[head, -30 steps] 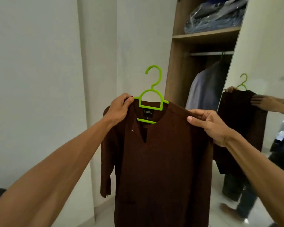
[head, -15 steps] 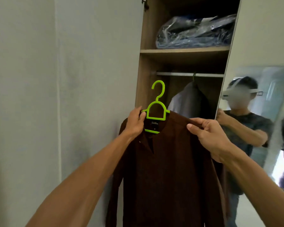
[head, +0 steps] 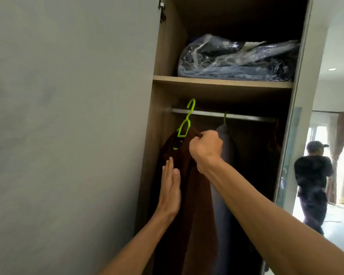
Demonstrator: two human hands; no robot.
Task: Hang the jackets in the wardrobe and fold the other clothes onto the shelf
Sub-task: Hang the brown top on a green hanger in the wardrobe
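Brown jacket (head: 195, 195) sits inside the wardrobe (head: 167, 46), its green hanger (head: 184, 130) at ten o'clock of the right hand (head: 206, 149), which grips a shoulder. The left hand (head: 170, 189) presses flat. Hanging step: the hook (head: 191, 105) likely still needs seating on the rail (head: 246, 116).

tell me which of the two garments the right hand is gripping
The brown garment on the left: the right hand grips its shoulder beside the green hanger. The grey garment hangs further right.
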